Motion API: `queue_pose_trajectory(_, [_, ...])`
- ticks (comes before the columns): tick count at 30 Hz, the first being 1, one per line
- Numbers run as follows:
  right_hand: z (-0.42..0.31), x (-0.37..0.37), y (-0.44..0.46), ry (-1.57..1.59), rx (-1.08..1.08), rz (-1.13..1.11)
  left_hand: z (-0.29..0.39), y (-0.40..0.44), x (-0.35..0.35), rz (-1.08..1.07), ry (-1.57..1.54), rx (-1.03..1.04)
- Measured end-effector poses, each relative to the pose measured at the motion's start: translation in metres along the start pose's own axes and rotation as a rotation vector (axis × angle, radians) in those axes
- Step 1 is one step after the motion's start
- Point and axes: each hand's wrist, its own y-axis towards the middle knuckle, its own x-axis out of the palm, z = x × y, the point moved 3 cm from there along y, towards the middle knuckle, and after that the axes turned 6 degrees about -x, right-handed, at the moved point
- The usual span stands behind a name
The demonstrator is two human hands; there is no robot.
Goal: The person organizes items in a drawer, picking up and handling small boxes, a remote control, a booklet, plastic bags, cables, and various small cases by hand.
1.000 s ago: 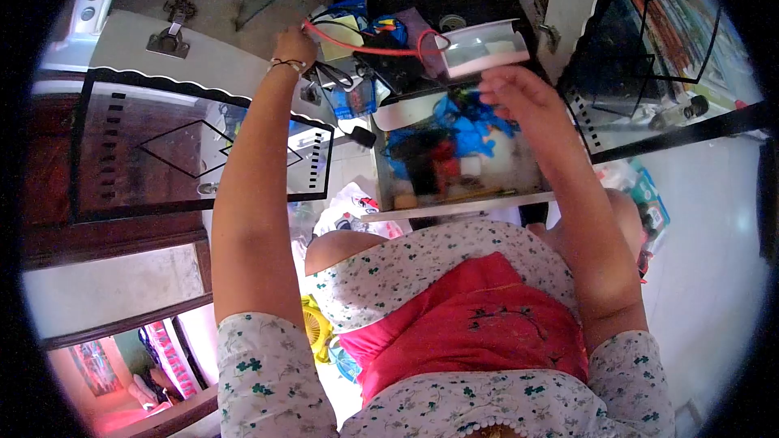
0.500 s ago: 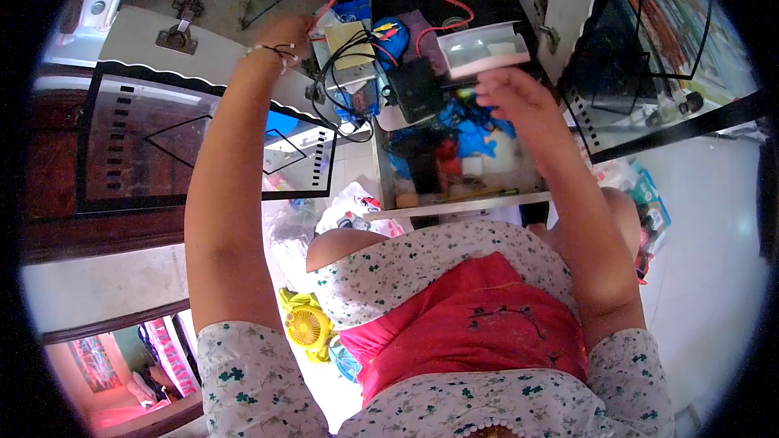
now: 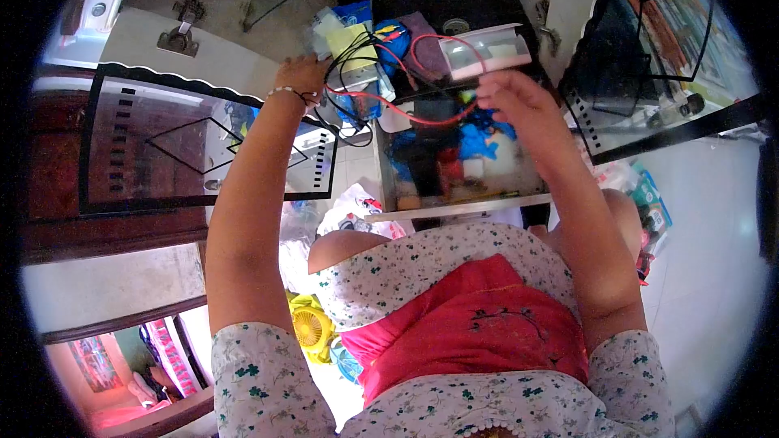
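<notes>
A long red cable (image 3: 406, 116) runs from my left hand (image 3: 301, 77), whose fingers are closed on it at the left side of the cabinet. It sags over the drawer, then loops back toward a pile of black cables (image 3: 345, 65) and a blue bundle (image 3: 392, 35). My right hand (image 3: 515, 96) is raised over the drawer's right side, fingers bent and apart. The red cable passes by its fingertips; whether they touch it, I cannot tell. Just beyond is a white open box (image 3: 487, 50). A dark flat box (image 3: 418, 85) lies below the cables.
Below my hands, an open drawer (image 3: 454, 209) holds blue pieces, a red item and other small things. Glass cabinet doors (image 3: 203, 142) stand open on both sides. A yellow fan (image 3: 311, 328) and plastic bags (image 3: 353, 209) are on the floor to the left.
My left hand has moved down and slightly right with the red cable. The cable has swung from an arch above the pile to a sag over the drawer. My right hand stays almost in place.
</notes>
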Motion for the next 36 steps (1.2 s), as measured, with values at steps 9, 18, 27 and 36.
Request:
queue_pose_trajectory(9, [-0.005,0.0,-0.001,-0.016,0.006,0.035,0.019,-0.009,-0.023,0.186,-0.12,-0.046])
queue_pose_trajectory(18, [0.003,-0.012,0.004,-0.056,-0.06,0.094,0.017,0.036,0.007,0.183,-0.086,-0.114])
queue_pose_trajectory(27, [0.072,0.002,0.014,0.025,0.08,0.293,0.008,0.065,0.029,0.196,-0.572,-0.261])
queue_pose_trajectory(36, [0.055,0.042,0.001,-0.485,-0.202,-0.169,-0.009,0.104,0.077,0.189,-0.584,-0.377])
